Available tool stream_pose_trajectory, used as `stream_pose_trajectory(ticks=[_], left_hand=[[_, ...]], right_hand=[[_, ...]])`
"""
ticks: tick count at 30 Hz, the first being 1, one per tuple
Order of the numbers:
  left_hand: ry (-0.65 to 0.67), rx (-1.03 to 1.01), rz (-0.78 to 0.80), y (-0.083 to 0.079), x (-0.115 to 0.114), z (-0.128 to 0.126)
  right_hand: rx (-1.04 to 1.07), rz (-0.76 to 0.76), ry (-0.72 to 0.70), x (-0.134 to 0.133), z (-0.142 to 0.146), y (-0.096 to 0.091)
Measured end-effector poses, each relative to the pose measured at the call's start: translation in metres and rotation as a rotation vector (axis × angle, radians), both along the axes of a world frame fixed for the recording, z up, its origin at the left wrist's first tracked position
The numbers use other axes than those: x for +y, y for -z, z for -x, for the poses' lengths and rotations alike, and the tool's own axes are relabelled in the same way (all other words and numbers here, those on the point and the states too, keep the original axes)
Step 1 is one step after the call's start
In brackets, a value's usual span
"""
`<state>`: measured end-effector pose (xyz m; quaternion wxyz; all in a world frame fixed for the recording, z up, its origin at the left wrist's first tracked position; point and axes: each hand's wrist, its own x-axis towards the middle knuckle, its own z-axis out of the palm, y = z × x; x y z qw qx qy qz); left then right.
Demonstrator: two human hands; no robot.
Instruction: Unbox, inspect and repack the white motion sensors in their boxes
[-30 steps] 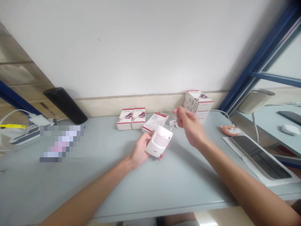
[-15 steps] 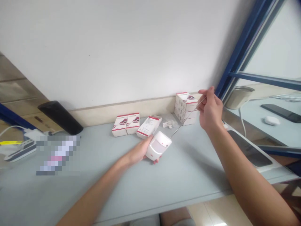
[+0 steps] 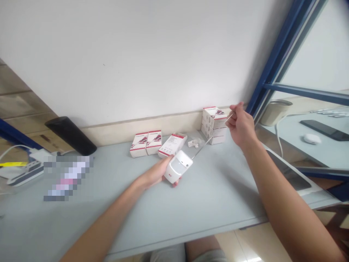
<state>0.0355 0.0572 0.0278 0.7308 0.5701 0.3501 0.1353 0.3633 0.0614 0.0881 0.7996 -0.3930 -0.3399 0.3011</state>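
My left hand (image 3: pixel 155 173) grips a white plastic motion sensor (image 3: pixel 177 167) with a red mark on its lower end, holding it low over the pale grey table (image 3: pixel 207 189). A thin metal wire antenna (image 3: pixel 209 134) runs from the sensor's top up to my right hand (image 3: pixel 241 125), which pinches its far end between the fingertips. My right hand is raised beside a stack of white and red product boxes (image 3: pixel 214 125).
More white and red boxes (image 3: pixel 139 145) and a small clear bag of white parts (image 3: pixel 193 142) stand near the wall. A black cylinder (image 3: pixel 71 135) and power strip (image 3: pixel 24 175) lie left; a metal cup (image 3: pixel 276 112) and blue frame (image 3: pixel 272 72) stand right.
My right hand has moved up and to the right, and the wire now stretches from the sensor to it. The sensor has shifted slightly left and tilted; the view has also turned.
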Motion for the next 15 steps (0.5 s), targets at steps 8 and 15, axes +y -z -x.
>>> stream_pose_trajectory(ticks=[8, 15], left_hand=[[0.021, -0.012, -0.026, 0.005, -0.003, 0.003], [0.041, -0.217, 0.105, 0.014, 0.003, 0.01]], right_hand=[[0.04, 0.025, -0.114, 0.004, -0.002, 0.006], [-0.058, 0.078, -0.048, 0.009, -0.002, 0.015]])
